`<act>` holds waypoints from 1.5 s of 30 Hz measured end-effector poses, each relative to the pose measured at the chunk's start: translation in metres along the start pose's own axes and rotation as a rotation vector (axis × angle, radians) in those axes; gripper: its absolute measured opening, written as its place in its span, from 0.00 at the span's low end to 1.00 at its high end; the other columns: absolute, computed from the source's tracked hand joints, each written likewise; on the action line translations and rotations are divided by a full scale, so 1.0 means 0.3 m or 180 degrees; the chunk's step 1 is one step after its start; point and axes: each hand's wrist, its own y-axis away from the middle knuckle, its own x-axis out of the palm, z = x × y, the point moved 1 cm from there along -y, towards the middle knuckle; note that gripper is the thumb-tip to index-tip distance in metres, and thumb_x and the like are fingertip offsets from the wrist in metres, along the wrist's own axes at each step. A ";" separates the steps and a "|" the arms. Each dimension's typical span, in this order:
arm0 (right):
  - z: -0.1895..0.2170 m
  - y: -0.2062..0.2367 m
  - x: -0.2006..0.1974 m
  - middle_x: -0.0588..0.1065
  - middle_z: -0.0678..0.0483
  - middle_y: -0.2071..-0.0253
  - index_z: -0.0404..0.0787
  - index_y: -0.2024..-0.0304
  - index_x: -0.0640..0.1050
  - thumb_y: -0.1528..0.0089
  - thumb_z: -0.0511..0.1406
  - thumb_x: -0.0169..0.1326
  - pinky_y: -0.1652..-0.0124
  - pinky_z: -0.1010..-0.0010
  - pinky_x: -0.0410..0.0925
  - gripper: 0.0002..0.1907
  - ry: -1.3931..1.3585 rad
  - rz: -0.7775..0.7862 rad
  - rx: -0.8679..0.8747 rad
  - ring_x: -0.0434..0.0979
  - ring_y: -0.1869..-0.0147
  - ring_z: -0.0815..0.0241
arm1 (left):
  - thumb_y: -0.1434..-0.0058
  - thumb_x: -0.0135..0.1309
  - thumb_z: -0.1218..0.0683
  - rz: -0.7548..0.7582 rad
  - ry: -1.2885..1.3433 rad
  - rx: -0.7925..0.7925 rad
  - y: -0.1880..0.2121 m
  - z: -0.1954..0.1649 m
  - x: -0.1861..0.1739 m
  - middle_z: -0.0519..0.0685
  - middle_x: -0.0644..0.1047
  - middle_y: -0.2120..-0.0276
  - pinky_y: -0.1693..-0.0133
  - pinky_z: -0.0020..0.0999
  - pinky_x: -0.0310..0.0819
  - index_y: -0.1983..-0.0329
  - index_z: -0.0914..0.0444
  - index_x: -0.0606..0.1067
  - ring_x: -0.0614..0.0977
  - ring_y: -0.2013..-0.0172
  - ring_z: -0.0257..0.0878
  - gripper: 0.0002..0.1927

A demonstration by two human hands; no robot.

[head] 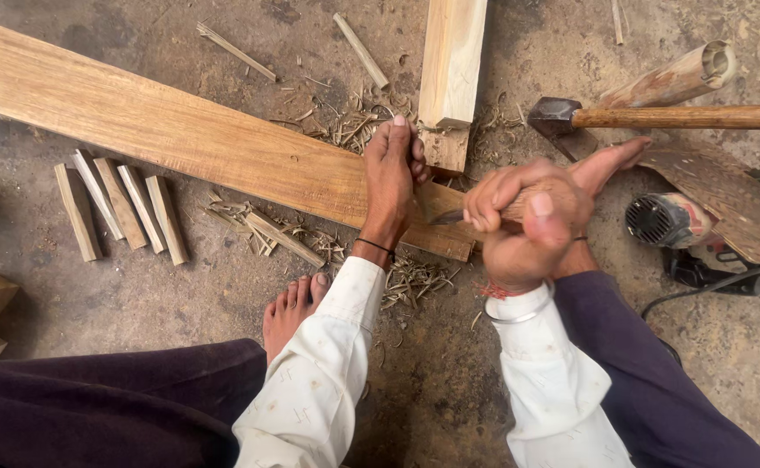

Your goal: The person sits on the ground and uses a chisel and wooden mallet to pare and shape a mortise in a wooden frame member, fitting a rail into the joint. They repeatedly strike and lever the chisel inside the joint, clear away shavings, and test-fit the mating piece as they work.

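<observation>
My left hand [394, 169] grips a small wooden piece [421, 192] standing on the end of a long plank [163, 130]. My right hand [527, 217] is closed around the wooden handle of a cutting tool whose dark blade [447, 217] points left at that piece. Both sleeves are white. My bare left foot [291, 308] rests on the ground below the plank, and my right foot [609, 160] shows behind my right hand.
A thick wooden block [451, 69] lies at the top. A hammer [657, 117] and a round wooden handle [679, 78] lie to the right, near a power tool [670, 221]. Several cut wooden wedges [120, 208] lie at left. Shavings [345, 117] cover the concrete floor.
</observation>
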 end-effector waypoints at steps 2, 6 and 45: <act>0.014 -0.003 0.021 0.65 0.48 0.78 0.61 0.24 0.20 0.36 0.43 0.50 0.77 0.62 0.66 0.58 0.0004 0.0055 0.0128 0.64 0.82 0.56 | 0.23 0.41 0.47 -0.0006 -0.0142 0.0073 0.023 0.004 -0.004 0.42 0.67 0.77 0.78 0.26 0.61 0.63 0.61 0.68 0.65 0.79 0.29 0.16; 0.042 -0.049 0.062 0.66 0.51 0.77 0.60 0.26 0.20 0.37 0.44 0.49 0.77 0.63 0.70 0.57 0.0177 0.0321 0.0147 0.67 0.79 0.55 | 0.24 0.40 0.46 -0.0101 -0.0355 0.0003 0.044 -0.005 0.020 0.42 0.68 0.78 0.78 0.25 0.62 0.63 0.61 0.68 0.66 0.80 0.30 0.16; 0.025 -0.043 0.002 0.67 0.48 0.77 0.41 0.22 0.38 0.32 0.49 0.52 0.76 0.60 0.70 0.49 0.0133 0.0186 -0.0116 0.66 0.81 0.56 | 0.27 0.46 0.41 -0.0248 -0.0143 -0.0182 0.009 -0.015 0.024 0.38 0.58 0.84 0.86 0.27 0.47 0.75 0.56 0.59 0.56 0.86 0.27 0.24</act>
